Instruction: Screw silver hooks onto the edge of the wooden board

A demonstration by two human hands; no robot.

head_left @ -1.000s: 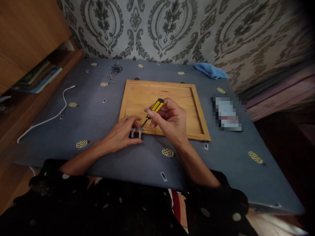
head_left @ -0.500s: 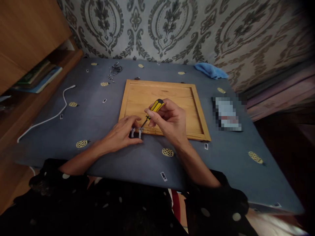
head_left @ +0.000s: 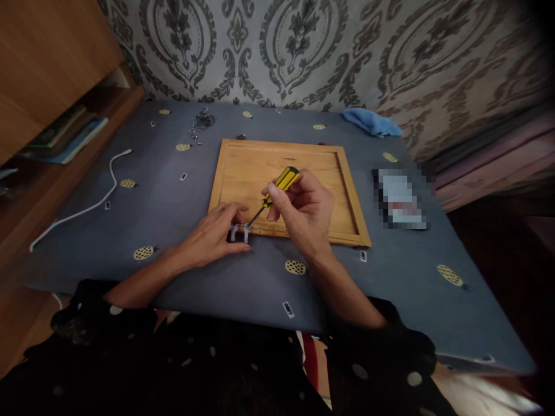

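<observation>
The right hand [head_left: 306, 214] is clenched around the yellow-and-black handle of a screwdriver [head_left: 282, 179]. The shaft slants down toward 7 o'clock, and its tip meets a small metal fitting [head_left: 241, 231]. That fitting sits against the near rail of the wooden panel [head_left: 277, 156], at about 7 o'clock on the panel. The fingers [head_left: 234, 211] of the left hand [head_left: 212, 236] close on the fitting from the left and pin it to the blue worktop [head_left: 165, 196].

The fitting looks light, stiff and smooth, so it would likely skid or twist under the tip unless it is pinched low by its flat sides. The screwdriver is rigid, and its ribbed handle is the natural place to hold it. The panel seems flat and heavy enough to stay put.

A scatter of small metal pieces [head_left: 202, 121] lies at 11 o'clock from the panel, and a blue cloth [head_left: 370, 123] lies at 1 o'clock.
</observation>
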